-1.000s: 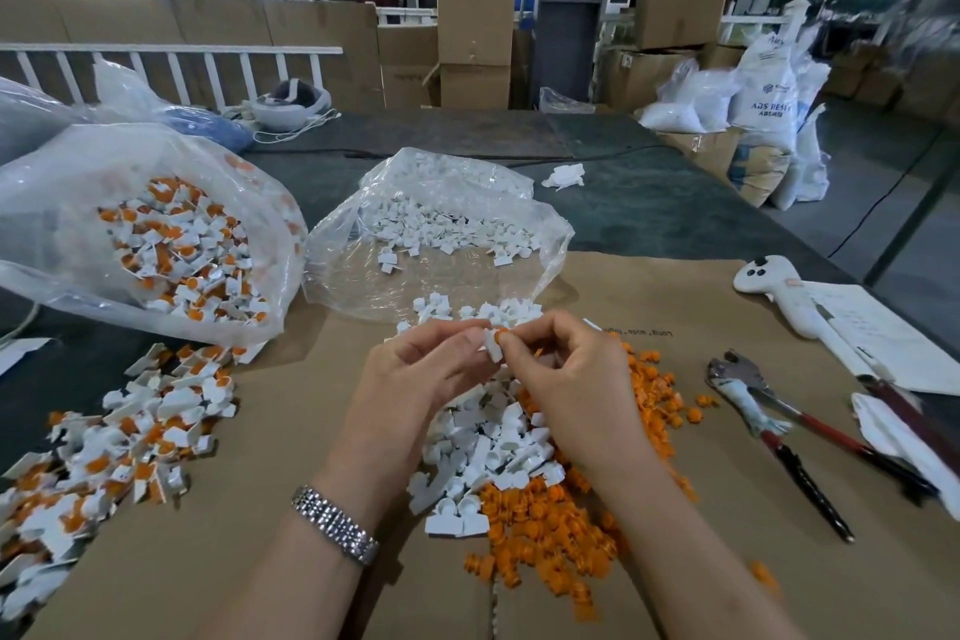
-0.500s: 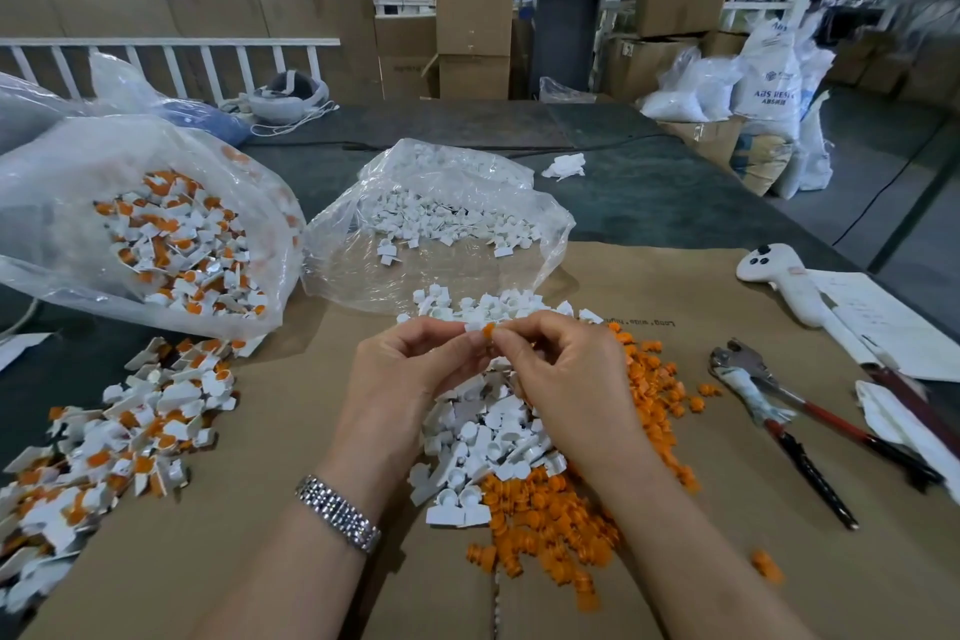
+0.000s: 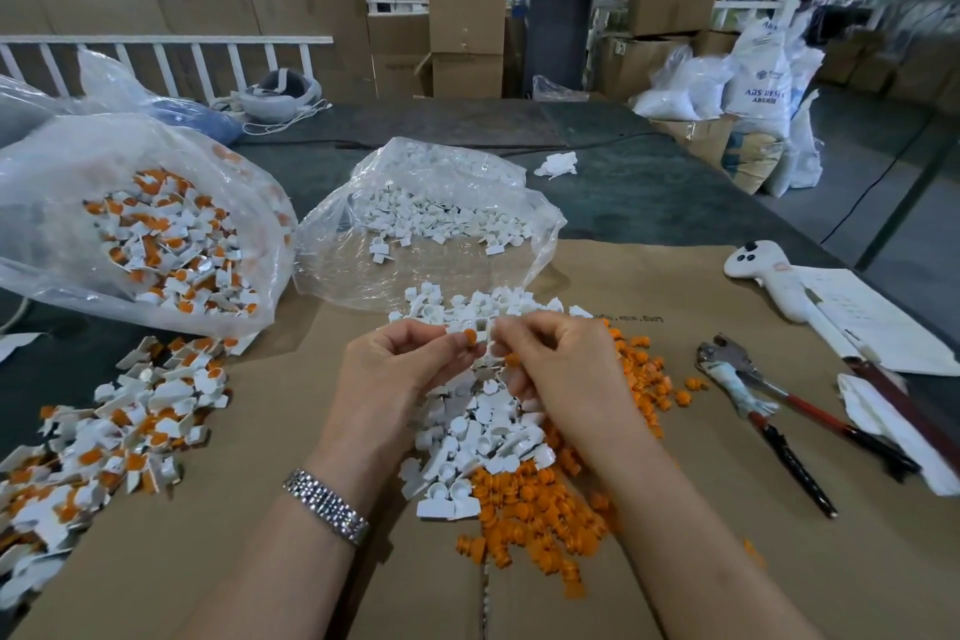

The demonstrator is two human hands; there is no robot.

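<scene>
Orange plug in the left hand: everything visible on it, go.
The orange plug is small and rounded, rubbery or plastic by its look, pinched at thumb and forefinger tips of the left hand. It sits above the pile of white caps, right beside the white cap the right hand pinches; contact between them cannot be told.

Head-worn wide-angle camera is looking forward and down across the work table.

It is sitting above and just behind the person's forearms, which are entering from the bottom edge, and it is facing away from the body over the cardboard sheet (image 3: 675, 561). It is aiming close at the left hand (image 3: 395, 374) and right hand (image 3: 563, 369), where an orange plug (image 3: 469, 337) and a white clip (image 3: 487, 343) are meeting near mid-frame. The wide lens is also taking in a clear bag (image 3: 47, 203) at the left, pliers (image 3: 769, 411) at the right, and the stacked cartons (image 3: 466, 34) far off.
</scene>
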